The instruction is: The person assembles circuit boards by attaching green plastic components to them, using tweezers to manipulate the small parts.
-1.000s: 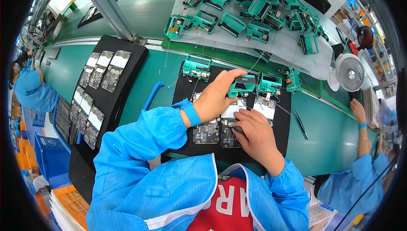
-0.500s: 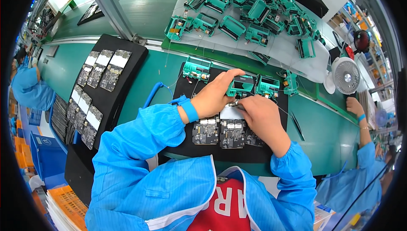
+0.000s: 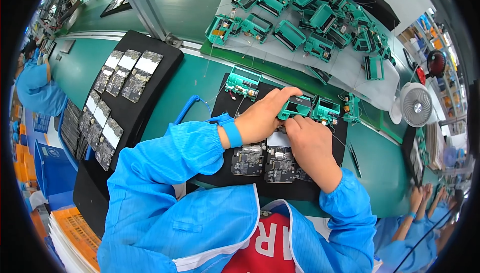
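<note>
On the black mat (image 3: 220, 173) in front of me, my left hand (image 3: 261, 118) is closed around the left side of a green plastic housing (image 3: 299, 107), its index finger along the top edge. My right hand (image 3: 310, 143) is pinched at the housing's near edge. Whatever its fingertips hold is hidden behind the hand. Directly below lies a circuit board (image 3: 280, 165) with a white top section. To its left is another circuit board (image 3: 247, 160); a third is mostly covered by my right hand. More green housings stand beside, one on the left (image 3: 244, 82) and one on the right (image 3: 326, 109).
Many green housings (image 3: 320, 18) with thin wires cover a white sheet at the back. Tweezers (image 3: 355, 160) lie right of the mat. Several boards rest on a black foam tray (image 3: 165, 55) at left. A fan (image 3: 416, 104) and co-workers' hands (image 3: 422, 198) are at right.
My view has shifted slightly, so the bench sits further right. My right fingers have drawn closer against the housing. At far right, a black tray with boards now shows near co-workers' hands.
</note>
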The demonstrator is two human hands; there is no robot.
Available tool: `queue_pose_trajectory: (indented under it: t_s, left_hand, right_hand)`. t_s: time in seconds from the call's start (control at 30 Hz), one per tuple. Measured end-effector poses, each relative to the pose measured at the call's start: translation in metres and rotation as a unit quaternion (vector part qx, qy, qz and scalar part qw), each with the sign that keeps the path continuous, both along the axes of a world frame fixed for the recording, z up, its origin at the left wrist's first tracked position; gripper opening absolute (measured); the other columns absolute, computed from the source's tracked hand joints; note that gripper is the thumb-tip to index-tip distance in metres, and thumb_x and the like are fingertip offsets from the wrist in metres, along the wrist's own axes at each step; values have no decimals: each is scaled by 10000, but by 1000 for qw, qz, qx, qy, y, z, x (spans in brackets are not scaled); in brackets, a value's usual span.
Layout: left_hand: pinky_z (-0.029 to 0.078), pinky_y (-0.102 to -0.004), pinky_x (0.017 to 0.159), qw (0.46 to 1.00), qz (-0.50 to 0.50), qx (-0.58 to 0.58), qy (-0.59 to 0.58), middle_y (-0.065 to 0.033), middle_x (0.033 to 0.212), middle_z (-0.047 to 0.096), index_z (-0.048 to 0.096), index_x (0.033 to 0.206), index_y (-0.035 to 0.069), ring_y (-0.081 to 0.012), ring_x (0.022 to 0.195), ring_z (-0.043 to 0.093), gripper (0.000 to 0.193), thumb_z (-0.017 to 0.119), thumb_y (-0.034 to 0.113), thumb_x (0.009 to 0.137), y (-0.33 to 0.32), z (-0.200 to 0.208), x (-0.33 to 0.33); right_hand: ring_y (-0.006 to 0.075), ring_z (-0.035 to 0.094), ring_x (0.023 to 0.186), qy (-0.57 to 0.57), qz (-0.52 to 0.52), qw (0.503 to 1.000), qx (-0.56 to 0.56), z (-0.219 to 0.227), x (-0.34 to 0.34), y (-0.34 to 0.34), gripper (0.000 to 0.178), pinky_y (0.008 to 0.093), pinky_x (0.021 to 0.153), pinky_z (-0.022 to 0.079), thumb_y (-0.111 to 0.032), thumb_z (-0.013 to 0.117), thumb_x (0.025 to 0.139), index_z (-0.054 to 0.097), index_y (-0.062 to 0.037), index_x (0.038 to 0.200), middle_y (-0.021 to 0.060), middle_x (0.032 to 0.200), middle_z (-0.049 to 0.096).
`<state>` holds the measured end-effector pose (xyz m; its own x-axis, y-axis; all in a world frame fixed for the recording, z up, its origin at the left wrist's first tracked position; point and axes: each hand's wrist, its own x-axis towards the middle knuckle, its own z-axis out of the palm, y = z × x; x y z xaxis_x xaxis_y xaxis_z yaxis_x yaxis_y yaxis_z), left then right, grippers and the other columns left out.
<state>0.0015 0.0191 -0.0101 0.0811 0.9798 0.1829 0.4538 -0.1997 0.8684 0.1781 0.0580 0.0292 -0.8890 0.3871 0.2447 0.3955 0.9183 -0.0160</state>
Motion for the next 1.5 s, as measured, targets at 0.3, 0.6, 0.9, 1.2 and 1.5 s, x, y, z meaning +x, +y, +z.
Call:
queue_pose_trajectory:
  t_s: [0.3, 0.6, 0.9, 1.2, 1.5]
  left_hand:
    - [454, -420, 993, 952, 131, 240, 139, -181, 1266, 575, 515, 1374, 70, -372, 1153, 550, 604, 732, 95, 811, -16, 44, -45]
    - [489, -392, 913, 992, 107, -9, 71, -169, 1199, 549, 446, 1446, 57, -310, 1064, 562, 792, 790, 254, 761, -17, 3, -113]
    - [520, -314, 824, 989, 94, -35, -106, -86, 1092, 575, 442, 1314, 84, -141, 956, 592, 598, 717, 15, 788, -26, 27, -65]
    - [520, -312, 872, 985, 104, -34, -132, -71, 1160, 526, 385, 1431, 165, -172, 1098, 535, 714, 705, -43, 827, -40, 2, -54]
    - [528, -313, 861, 990, 102, 40, -84, -60, 1214, 503, 384, 1441, 184, -181, 1071, 552, 778, 746, -60, 797, -38, -3, -49]
  right_hand:
    - [246, 624, 838, 88, -27, 995, -31, -6, 11, 2, 242, 371, 660, 518, -78, 749, 692, 606, -92, 886, 41, 878, 617]
    - [274, 644, 956, 142, -2, 984, -103, -1, 6, -2, 232, 376, 745, 540, -55, 761, 723, 651, -78, 925, 54, 1034, 680]
    - [346, 598, 1161, 104, 254, 945, -178, 7, -38, -36, 273, 486, 1009, 468, -108, 786, 717, 590, -36, 893, 145, 1206, 641]
    - [369, 567, 1192, 70, 168, 965, -187, -7, -14, -50, 324, 479, 1010, 460, -96, 777, 691, 582, -22, 940, 171, 1239, 615]
    - [364, 574, 1217, 61, 146, 966, -205, -7, -12, -56, 274, 478, 1023, 463, -103, 790, 724, 606, -48, 919, 143, 1249, 639]
